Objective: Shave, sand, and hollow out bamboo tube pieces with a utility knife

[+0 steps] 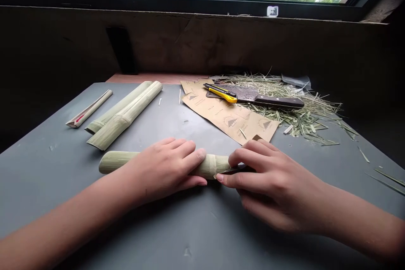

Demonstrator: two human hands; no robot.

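A pale green split bamboo piece (117, 161) lies crosswise on the grey table in front of me, its rounded side up and a node ring towards its right part. My left hand (172, 164) is closed over its middle, pressing it to the table. Around the bamboo's right end, my right hand (268, 181) pinches a dark piece of sandpaper (236, 170) against the surface, thumb on the near side and fingers on the far side. Most of the sandpaper and the bamboo's right tip are hidden by that hand.
Two more bamboo pieces (126, 116) lie at the left beside a rolled paper strip (90, 109). Brown printed sandpaper sheets (218, 112) lie behind my hands, bearing a yellow box cutter (223, 93) and a cleaver (278, 101). Bamboo shavings (303, 122) are heaped at the back right.
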